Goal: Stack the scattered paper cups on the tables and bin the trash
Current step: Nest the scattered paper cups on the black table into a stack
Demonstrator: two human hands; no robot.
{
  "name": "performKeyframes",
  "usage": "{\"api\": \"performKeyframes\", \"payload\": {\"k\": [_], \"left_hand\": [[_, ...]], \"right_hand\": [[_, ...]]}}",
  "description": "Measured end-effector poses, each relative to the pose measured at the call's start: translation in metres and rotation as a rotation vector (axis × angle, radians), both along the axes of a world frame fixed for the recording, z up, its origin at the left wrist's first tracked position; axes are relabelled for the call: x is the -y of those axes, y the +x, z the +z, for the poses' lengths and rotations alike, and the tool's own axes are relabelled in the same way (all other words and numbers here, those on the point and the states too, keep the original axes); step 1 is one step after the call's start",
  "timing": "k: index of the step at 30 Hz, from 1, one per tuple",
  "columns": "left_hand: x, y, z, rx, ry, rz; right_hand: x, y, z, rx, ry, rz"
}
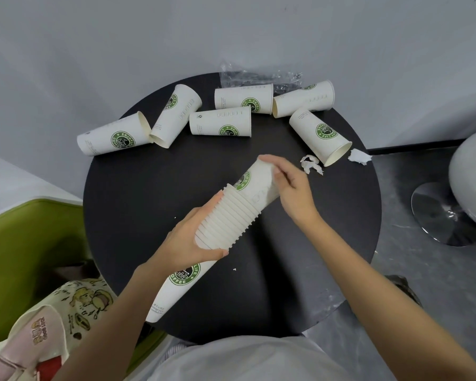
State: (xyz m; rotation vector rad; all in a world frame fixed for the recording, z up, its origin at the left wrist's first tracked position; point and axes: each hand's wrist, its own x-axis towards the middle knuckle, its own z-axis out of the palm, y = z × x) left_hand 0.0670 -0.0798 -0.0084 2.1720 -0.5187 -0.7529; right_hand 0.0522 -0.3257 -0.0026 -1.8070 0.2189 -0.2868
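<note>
Over the round black surface (pixel 138 188) I held a tilted nested stack of white, green-logoed paper cups (pixel 226 215). My left hand (pixel 193 237) gripped its ribbed middle and my right hand (pixel 291 185) clasped its far end. Six loose cups (pixel 220 122) lay beyond both hands, with a crumpled clear plastic wrapper (pixel 259 78) behind them. Torn white paper scraps (pixel 311 163) lay just beyond my right hand.

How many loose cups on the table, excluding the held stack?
6 loose cups, all on their sides at the far edge: two left, two middle, two right. None look hidden.
</note>
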Motion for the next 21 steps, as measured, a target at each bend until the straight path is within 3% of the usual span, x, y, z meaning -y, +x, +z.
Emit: {"api": "performKeyframes", "payload": {"k": [21], "left_hand": [[-0.008, -0.011, 0.003, -0.018, -0.041, 0.044]], "right_hand": [[-0.053, -0.024, 0.002, -0.125, 0.060, 0.138]]}}
